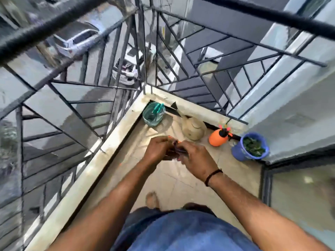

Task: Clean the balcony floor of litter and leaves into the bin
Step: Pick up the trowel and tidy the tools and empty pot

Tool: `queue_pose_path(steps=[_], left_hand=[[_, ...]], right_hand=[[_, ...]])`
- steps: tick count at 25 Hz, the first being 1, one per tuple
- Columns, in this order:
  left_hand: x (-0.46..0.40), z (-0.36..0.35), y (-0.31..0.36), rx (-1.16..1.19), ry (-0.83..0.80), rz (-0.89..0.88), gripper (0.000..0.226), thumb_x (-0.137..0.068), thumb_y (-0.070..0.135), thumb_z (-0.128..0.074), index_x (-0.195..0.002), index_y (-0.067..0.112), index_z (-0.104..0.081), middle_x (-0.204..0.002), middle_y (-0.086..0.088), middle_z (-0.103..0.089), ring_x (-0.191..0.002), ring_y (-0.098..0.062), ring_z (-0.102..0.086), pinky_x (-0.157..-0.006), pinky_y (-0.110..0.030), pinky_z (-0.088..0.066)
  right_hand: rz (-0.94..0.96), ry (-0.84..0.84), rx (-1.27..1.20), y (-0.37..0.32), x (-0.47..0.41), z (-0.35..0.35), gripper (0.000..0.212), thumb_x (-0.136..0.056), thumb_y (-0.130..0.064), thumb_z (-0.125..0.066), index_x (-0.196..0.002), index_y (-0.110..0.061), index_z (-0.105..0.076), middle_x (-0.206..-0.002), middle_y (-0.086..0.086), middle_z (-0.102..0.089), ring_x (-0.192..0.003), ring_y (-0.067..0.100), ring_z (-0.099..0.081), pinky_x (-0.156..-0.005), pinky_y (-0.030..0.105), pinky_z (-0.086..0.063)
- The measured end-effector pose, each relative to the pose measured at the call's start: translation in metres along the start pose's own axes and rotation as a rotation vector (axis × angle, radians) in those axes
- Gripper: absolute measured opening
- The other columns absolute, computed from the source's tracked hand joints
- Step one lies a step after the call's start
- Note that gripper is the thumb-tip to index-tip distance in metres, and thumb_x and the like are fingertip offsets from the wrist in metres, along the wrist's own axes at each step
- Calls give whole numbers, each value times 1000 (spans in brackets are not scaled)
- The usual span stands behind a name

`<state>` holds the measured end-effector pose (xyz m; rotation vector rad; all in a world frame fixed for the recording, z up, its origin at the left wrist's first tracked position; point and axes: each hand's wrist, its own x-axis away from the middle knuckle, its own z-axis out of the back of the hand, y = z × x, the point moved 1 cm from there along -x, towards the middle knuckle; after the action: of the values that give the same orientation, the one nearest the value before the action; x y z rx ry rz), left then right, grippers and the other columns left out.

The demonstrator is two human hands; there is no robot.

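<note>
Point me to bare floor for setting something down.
Bare tiles lie between the hands and the foot, and rightward to the glass door. Crowded along the far curb: basket, watering can, sprayer, bin.

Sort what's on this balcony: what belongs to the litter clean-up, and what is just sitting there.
Part of the job:
blue bin, with green leaves in it
left hand and right hand, pinching a small crumpled scrap between them
floor

Just sitting there:
teal basket
beige watering can
orange spray bottle
</note>
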<state>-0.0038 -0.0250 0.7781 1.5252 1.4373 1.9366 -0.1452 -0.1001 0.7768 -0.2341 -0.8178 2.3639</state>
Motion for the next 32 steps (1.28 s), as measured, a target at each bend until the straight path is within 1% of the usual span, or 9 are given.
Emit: queue_pose_path(steps=[4, 8, 10, 13, 18, 20, 22, 27, 32], left_hand=[[-66, 7, 30, -83, -55, 36, 15, -93, 4, -58, -97, -4, -70, -73, -18, -70, -53, -25, -64, -44, -22, -46], [-158, 24, 37, 73, -61, 341, 30, -95, 39, -66, -104, 11, -65, -89, -15, -69, -69, -28, -71, -58, -36, -60], [-206, 33, 26, 181, 19, 421, 15, -94, 26, -66, -96, 11, -65, -88, -14, -67, -71, -24, -70, -59, -33, -60], [-301, 49, 2, 326, 162, 477, 16, -94, 6, -55, -104, 8, -67, -90, -14, -66, -74, -20, -68, -61, -27, -58], [-452, 58, -28, 381, 273, 490, 30, -91, -6, -52, -104, 18, -65, -85, -11, -65, -73, -22, -58, -63, -30, -44], [-500, 56, -42, 394, 240, 504, 32, -92, -7, -49, -107, 19, -62, -74, -6, -62, -62, -15, -56, -58, -26, -44], [-534, 53, -57, 384, 218, 536, 28, -93, -4, -53, -105, 19, -61, -74, -5, -62, -62, -15, -56, -57, -25, -47], [-603, 73, -83, 84, 320, 581, 14, -94, 17, -65, -82, 23, -61, -70, 1, -60, -59, -17, -52, -51, -25, -43], [-669, 119, -102, 102, 337, 677, 25, -99, 40, -60, -112, 19, -59, -98, -6, -57, -88, -26, -60, -76, -40, -56]], right_hand=[[-158, 105, 139, 32, -60, 3, 26, -78, 1, -62, -90, -20, -70, -88, 1, -71, -87, 30, -62, -72, 42, -52], [-131, 209, -39, 56, -143, -17, 32, -69, 10, -55, -87, -10, -74, -94, 7, -70, -90, 23, -65, -84, 28, -51], [-100, 208, -97, 66, -182, -46, 33, -68, 10, -52, -86, -6, -74, -108, 13, -63, -96, 18, -60, -88, 19, -47], [-154, 214, -284, 98, -257, -103, 28, -73, 4, -51, -91, -5, -70, -123, 15, -50, -104, 25, -60, -91, 35, -54], [-1009, 376, -624, 163, -374, -166, 71, -74, -39, -77, -133, -16, -46, -108, 1, -62, -102, 20, -64, -86, 30, -50], [-1161, 290, -579, 200, -421, -190, 44, -79, -29, -77, -118, -14, -62, -88, 1, -69, -93, 26, -67, -77, 30, -50], [-1159, 224, -485, 232, -464, -211, 20, -83, -17, -69, -102, -13, -74, -94, 7, -74, -94, 27, -68, -81, 36, -53], [-1092, 107, -400, 297, -532, -246, 27, -83, -5, -62, -104, -17, -75, -112, 8, -70, -106, 26, -64, -90, 28, -49], [-1048, -9, -543, 332, -577, -284, 30, -83, 0, -61, -106, -15, -75, -103, -1, -69, -98, 15, -62, -80, 20, -46]])
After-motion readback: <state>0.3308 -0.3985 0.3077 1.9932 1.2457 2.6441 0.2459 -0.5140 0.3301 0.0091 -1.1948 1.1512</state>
